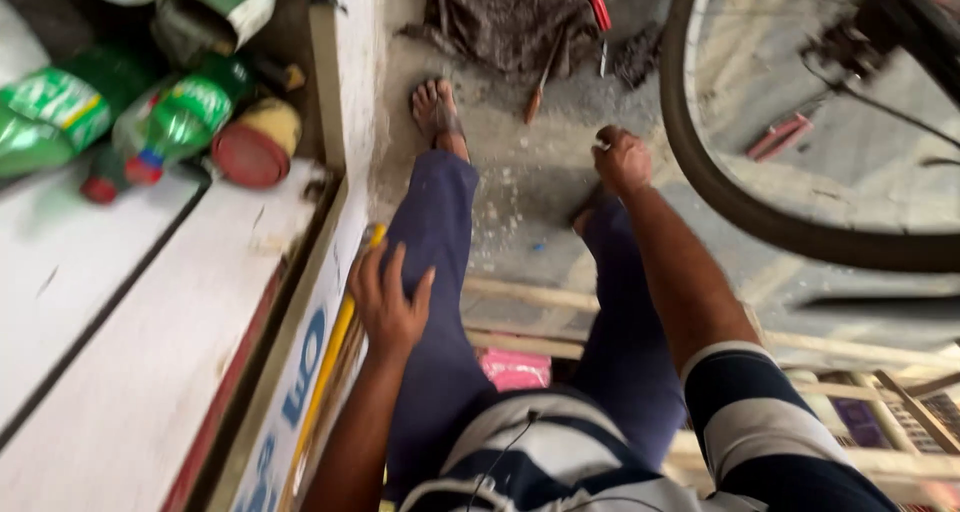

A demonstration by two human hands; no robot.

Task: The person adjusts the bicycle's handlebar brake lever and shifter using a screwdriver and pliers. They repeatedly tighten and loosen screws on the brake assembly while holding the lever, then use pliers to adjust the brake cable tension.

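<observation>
The person is sitting on a wooden frame (520,294) and looking down at 2 legs in dark blue trousers (440,272). The left hand (388,297) is lying flat on the left thigh with its fingers spread, touching the cloth and gripping nothing; a yellow rod (338,344) is running just beside it along the edge of a white cabinet (150,342). The right hand (620,159) is hovering over the right knee with its fingers curled into a loose fist; something small and pale is showing at its top edge, but it is too blurred to tell what it is. A bicycle wheel (700,172) is standing just right of that hand. On the concrete floor ahead, a red-handled screwdriver (598,7) is lying near a dark rag (505,17). Green plastic bottles (180,117) are lying on the cabinet.
</observation>
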